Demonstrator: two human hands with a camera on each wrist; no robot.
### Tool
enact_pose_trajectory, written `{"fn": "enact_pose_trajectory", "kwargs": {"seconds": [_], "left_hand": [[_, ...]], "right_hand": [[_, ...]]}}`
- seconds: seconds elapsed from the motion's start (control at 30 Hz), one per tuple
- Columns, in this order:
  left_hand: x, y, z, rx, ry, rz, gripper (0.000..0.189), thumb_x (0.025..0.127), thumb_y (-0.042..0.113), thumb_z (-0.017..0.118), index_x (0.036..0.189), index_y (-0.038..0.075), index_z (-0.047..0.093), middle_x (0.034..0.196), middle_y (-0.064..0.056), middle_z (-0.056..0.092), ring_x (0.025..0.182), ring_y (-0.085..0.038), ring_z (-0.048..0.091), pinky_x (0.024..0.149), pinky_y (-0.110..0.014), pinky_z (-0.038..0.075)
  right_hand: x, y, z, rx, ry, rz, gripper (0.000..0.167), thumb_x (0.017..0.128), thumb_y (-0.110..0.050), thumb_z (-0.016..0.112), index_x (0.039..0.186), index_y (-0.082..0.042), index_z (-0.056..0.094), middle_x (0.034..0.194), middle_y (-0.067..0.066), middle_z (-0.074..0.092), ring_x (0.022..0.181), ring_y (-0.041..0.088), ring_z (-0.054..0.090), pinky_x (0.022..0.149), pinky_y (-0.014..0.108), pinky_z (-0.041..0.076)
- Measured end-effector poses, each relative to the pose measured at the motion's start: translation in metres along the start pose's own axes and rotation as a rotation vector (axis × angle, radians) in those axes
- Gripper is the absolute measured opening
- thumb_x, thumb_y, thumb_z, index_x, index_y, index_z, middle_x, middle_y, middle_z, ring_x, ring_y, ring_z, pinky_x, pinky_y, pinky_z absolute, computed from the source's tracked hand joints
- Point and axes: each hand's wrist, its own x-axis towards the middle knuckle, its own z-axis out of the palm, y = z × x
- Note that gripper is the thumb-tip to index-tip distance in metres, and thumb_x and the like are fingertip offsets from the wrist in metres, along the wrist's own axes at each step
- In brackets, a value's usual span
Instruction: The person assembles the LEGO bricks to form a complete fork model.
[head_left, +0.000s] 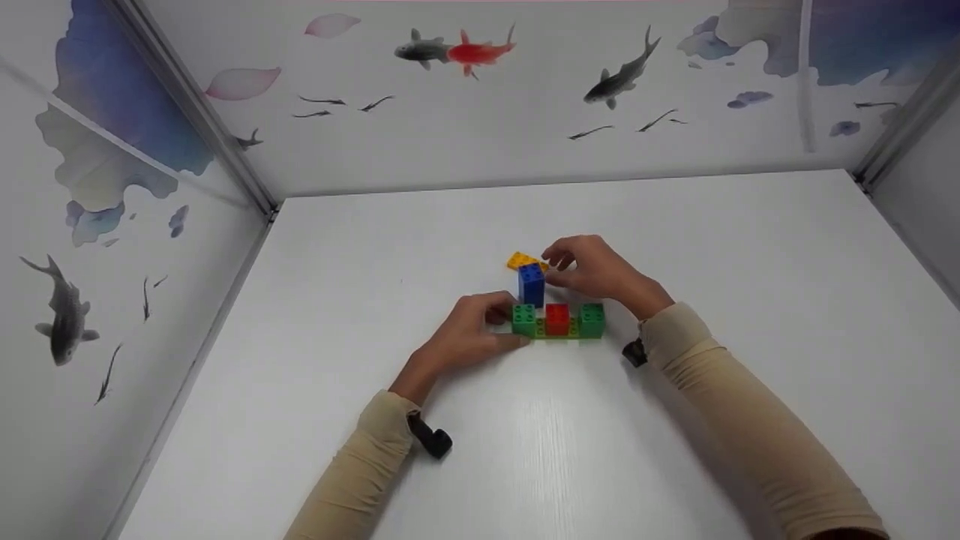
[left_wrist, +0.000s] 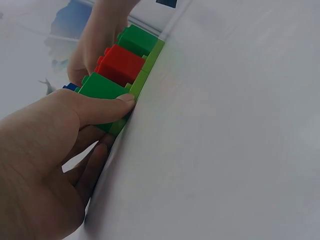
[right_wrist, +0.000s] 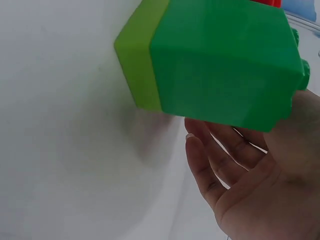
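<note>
Lime-green toy bricks form a low base (head_left: 573, 327) on the table, with a green brick (head_left: 523, 320) at the left, a red brick (head_left: 557, 319) in the middle and another green brick (head_left: 592, 321) at the right. My left hand (head_left: 476, 330) grips the left end, thumb in front and fingers behind. Behind the row stands a tall blue brick (head_left: 532, 285), and a flat yellow brick (head_left: 523, 259) lies beyond it. Beside these two is my right hand (head_left: 592, 266), fingers loosely bent. In the right wrist view the green brick (right_wrist: 225, 65) hides part of that hand.
A white table (head_left: 480, 435) carries the bricks. Walls printed with fish (head_left: 480, 52) rise behind it and at the left. Black wrist devices (head_left: 431, 437) sit at both sleeve cuffs.
</note>
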Motion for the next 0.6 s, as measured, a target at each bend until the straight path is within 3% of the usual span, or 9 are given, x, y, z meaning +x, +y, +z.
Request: {"fn": "enact_pose_trajectory", "kwargs": {"seconds": [0.23,0.6], "left_hand": [[0.000,0.000,0.000,0.009,-0.001,0.008,0.029,0.094,0.025,0.087,0.119,0.026,0.073,0.115,0.013,0.073,0.107,-0.011,0.068,0.103,-0.030,0.058],[0.001,-0.001,0.000,0.001,0.004,0.011,0.028,0.091,0.023,0.088,0.116,0.022,0.074,0.111,0.006,0.075,0.104,-0.013,0.069,0.099,-0.032,0.060]], "right_hand": [[0.009,-0.008,0.001,-0.057,-0.032,0.066,0.044,0.103,-0.018,0.075,0.145,-0.006,0.068,0.130,0.015,0.075,0.120,0.032,0.069,0.112,0.050,0.057],[0.016,-0.011,0.008,-0.134,0.022,0.075,0.043,0.102,-0.019,0.076,0.141,-0.003,0.069,0.127,0.016,0.076,0.115,0.032,0.070,0.108,0.050,0.059]]}}
